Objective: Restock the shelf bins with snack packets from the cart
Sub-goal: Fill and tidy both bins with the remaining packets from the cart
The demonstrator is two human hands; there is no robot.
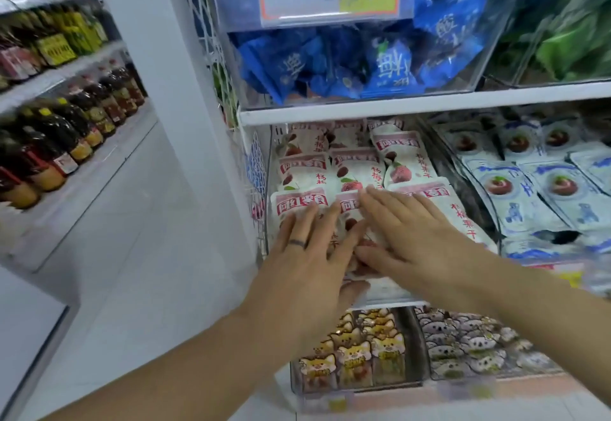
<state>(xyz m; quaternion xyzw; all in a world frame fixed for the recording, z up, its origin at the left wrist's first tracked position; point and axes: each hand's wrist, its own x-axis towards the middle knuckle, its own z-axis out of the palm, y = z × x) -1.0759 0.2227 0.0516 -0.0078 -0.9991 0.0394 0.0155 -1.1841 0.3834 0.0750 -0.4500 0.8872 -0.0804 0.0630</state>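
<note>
**Mia:** What is on the far left?

**Ben:** Rows of dark bottles (66,143) on white shelves. They are not part of this job.

**Mia:** Where are the snacks?

**Ben:** The white and red snack packets (350,169) lie in rows in the middle shelf bin (276,143). It looks nearly full. I can't see the cart at all.

**Mia:** What is the left hand (307,248) doing?

**Ben:** It lies flat on the front packets, with its fingers straight and spread. It is not gripping anything that I can see.

**Mia:** And the right hand (420,232)?

**Ben:** The same. It is flat, with the fingers straight, and it rests on the packets just beside the left hand. The two hands touch at the fingers.

**Mia:** So which step is this?

**Ben:** I think it is the patting-down step, pressing the front row so it sits neat.

**Mia:** What comes next?

**Ben:** Maybe a soft push to line the packets up, then a trip back to the cart for more. The bin of pale blue packets (535,189) on the right has a gap at the front.
</note>
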